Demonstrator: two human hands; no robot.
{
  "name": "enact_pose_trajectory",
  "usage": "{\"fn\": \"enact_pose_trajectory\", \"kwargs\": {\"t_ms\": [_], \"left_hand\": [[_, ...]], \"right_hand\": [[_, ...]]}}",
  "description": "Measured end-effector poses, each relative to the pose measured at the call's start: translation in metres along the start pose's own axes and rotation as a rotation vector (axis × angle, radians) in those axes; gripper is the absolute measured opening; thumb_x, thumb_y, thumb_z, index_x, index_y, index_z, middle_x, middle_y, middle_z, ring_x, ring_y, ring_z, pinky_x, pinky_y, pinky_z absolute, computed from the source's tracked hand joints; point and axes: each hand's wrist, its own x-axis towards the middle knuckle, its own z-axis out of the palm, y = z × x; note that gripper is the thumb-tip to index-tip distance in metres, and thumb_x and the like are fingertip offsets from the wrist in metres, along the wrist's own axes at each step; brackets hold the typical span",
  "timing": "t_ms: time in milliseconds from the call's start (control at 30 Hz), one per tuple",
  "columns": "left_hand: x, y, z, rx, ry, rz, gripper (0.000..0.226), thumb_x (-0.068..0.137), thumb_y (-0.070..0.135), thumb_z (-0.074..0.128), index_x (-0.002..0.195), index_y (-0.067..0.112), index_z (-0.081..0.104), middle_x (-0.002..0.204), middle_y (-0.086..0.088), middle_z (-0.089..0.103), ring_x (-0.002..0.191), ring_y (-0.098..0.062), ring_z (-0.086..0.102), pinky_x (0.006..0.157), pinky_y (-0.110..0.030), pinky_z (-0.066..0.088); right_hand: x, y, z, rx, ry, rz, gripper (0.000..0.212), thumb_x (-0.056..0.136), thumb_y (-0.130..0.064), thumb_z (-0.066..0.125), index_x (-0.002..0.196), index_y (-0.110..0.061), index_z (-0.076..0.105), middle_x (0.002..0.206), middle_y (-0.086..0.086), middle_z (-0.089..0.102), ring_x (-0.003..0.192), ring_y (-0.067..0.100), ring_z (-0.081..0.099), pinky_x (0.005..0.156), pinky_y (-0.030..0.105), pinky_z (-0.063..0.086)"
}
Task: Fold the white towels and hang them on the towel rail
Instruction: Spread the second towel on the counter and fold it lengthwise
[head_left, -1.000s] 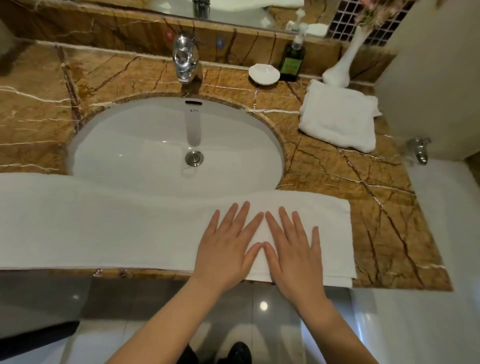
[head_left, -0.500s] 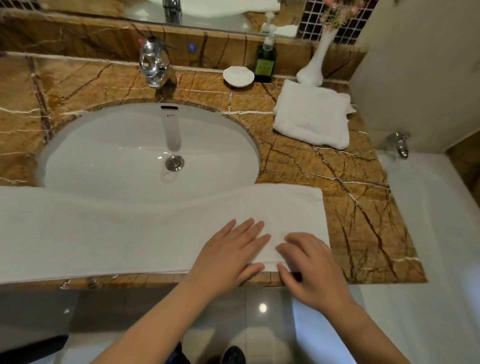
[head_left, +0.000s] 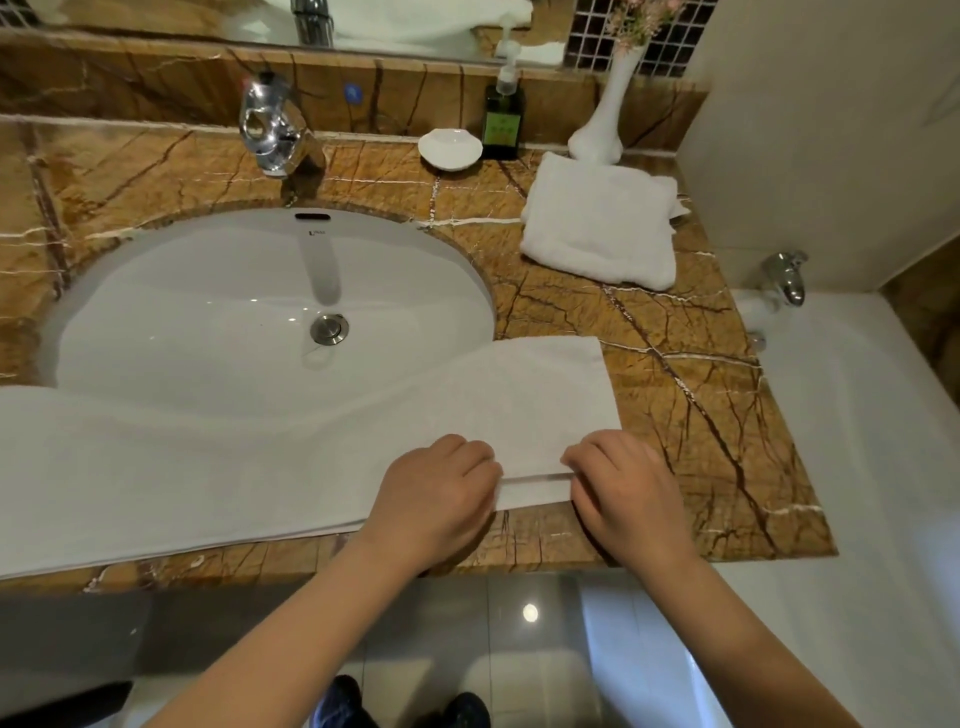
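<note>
Head view looks down on my two hands at the right end of the long white towel (head_left: 218, 467), which lies stretched across the front of the marble counter (head_left: 701, 415) and sags over the near rim of the sink (head_left: 156, 291). A second ago both palms lay flat on it with the fingers spread; half a second ago my right hand had begun to curl at the near edge while the left was still flat. Now my left hand (head_left: 436, 499) and my right hand (head_left: 623, 493) are both curled, knuckles up, each pinching the towel's near edge, with a short stretch of that edge showing between them as two layers. The towel's right end has also shifted: it used to overhang the counter's front edge, and now it sits further back, with bare marble showing in front of it between my wrists. The second white towel (head_left: 597, 228), already folded, stays where it was at the back right corner, just in front of the white vase (head_left: 602, 114). The soap bottle (head_left: 502, 122), soap dish (head_left: 449, 148) and faucet (head_left: 270, 130) have not moved either.
</note>
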Motion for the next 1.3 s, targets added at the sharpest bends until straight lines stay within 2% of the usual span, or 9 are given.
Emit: {"fn": "enact_pose_trajectory", "kwargs": {"t_ms": [167, 367, 600, 733, 833, 1067, 1133, 1200, 1300], "left_hand": [[0.0, 0.004, -0.002, 0.015, -0.065, -0.02, 0.017, 0.084, 0.026, 0.05, 0.082, 0.013, 0.061, 0.088, -0.003, 0.064, 0.07, -0.022, 0.055, 0.047, -0.034, 0.044], [-0.003, 0.003, -0.004, -0.001, -0.098, 0.001, 0.013, 0.072, 0.021, 0.057, 0.08, 0.011, 0.06, 0.09, -0.005, 0.064, 0.069, -0.024, 0.055, 0.052, -0.032, 0.042], [-0.01, 0.004, -0.015, 0.024, -0.124, -0.143, 0.024, 0.061, 0.026, 0.064, 0.082, 0.014, 0.062, 0.088, -0.001, 0.061, 0.07, -0.021, 0.053, 0.057, -0.028, 0.037], [-0.015, 0.006, -0.016, 0.05, -0.15, -0.198, 0.021, 0.063, 0.027, 0.051, 0.079, 0.016, 0.06, 0.075, 0.002, 0.056, 0.062, -0.02, 0.048, 0.052, -0.029, 0.034], [-0.016, 0.008, -0.013, 0.039, -0.127, -0.16, 0.018, 0.066, 0.02, 0.042, 0.071, 0.016, 0.058, 0.065, 0.002, 0.053, 0.054, -0.021, 0.046, 0.051, -0.027, 0.026], [-0.029, 0.001, -0.01, 0.014, 0.049, 0.112, 0.012, 0.068, 0.004, 0.047, 0.061, 0.009, 0.056, 0.057, -0.005, 0.05, 0.047, -0.022, 0.039, 0.045, -0.026, 0.022], [-0.031, -0.001, -0.011, 0.002, -0.005, 0.115, 0.005, 0.067, 0.008, 0.05, 0.071, 0.011, 0.052, 0.061, -0.004, 0.051, 0.05, -0.022, 0.041, 0.045, -0.027, 0.024], [-0.032, -0.002, -0.012, -0.004, -0.097, 0.06, 0.014, 0.066, 0.015, 0.057, 0.08, 0.013, 0.056, 0.066, -0.002, 0.054, 0.054, -0.021, 0.045, 0.043, -0.029, 0.031], [-0.027, -0.002, -0.019, 0.017, -0.19, 0.007, 0.015, 0.067, 0.02, 0.055, 0.079, 0.016, 0.062, 0.07, 0.002, 0.056, 0.057, -0.019, 0.048, 0.044, -0.028, 0.034]], "right_hand": [[0.003, -0.008, -0.014, 0.049, 0.164, -0.046, 0.009, 0.073, -0.002, 0.062, 0.077, -0.01, 0.065, 0.077, 0.004, 0.059, 0.072, 0.023, 0.055, 0.063, 0.035, 0.043], [-0.013, -0.003, -0.002, 0.083, -0.043, -0.077, 0.015, 0.072, -0.013, 0.052, 0.081, -0.013, 0.063, 0.081, 0.002, 0.057, 0.074, 0.024, 0.056, 0.063, 0.033, 0.044], [-0.013, -0.004, 0.002, 0.143, -0.028, 0.057, 0.016, 0.067, -0.012, 0.05, 0.078, -0.013, 0.06, 0.076, -0.001, 0.052, 0.071, 0.021, 0.051, 0.063, 0.033, 0.04], [-0.01, -0.003, 0.002, 0.096, -0.039, 0.019, 0.011, 0.067, -0.012, 0.049, 0.073, -0.013, 0.057, 0.072, 0.0, 0.05, 0.066, 0.021, 0.049, 0.059, 0.034, 0.039], [-0.009, 0.0, 0.0, 0.063, -0.029, 0.005, 0.009, 0.068, -0.012, 0.048, 0.072, -0.013, 0.057, 0.071, 0.001, 0.05, 0.064, 0.022, 0.048, 0.06, 0.033, 0.034], [-0.012, 0.003, -0.002, 0.04, -0.09, -0.025, 0.009, 0.063, -0.014, 0.047, 0.069, -0.01, 0.053, 0.072, 0.004, 0.047, 0.065, 0.023, 0.045, 0.059, 0.035, 0.038], [-0.013, 0.003, -0.001, 0.035, -0.087, -0.019, 0.009, 0.061, -0.014, 0.047, 0.068, -0.011, 0.052, 0.071, 0.003, 0.047, 0.065, 0.023, 0.044, 0.06, 0.034, 0.037], [-0.014, 0.003, -0.001, 0.02, -0.078, -0.023, 0.008, 0.061, -0.014, 0.047, 0.067, -0.011, 0.051, 0.071, 0.003, 0.046, 0.065, 0.022, 0.044, 0.062, 0.033, 0.035], [-0.014, 0.004, 0.0, -0.02, -0.07, -0.044, 0.007, 0.061, -0.015, 0.047, 0.067, -0.011, 0.051, 0.07, 0.003, 0.045, 0.064, 0.022, 0.043, 0.063, 0.031, 0.028]]}}
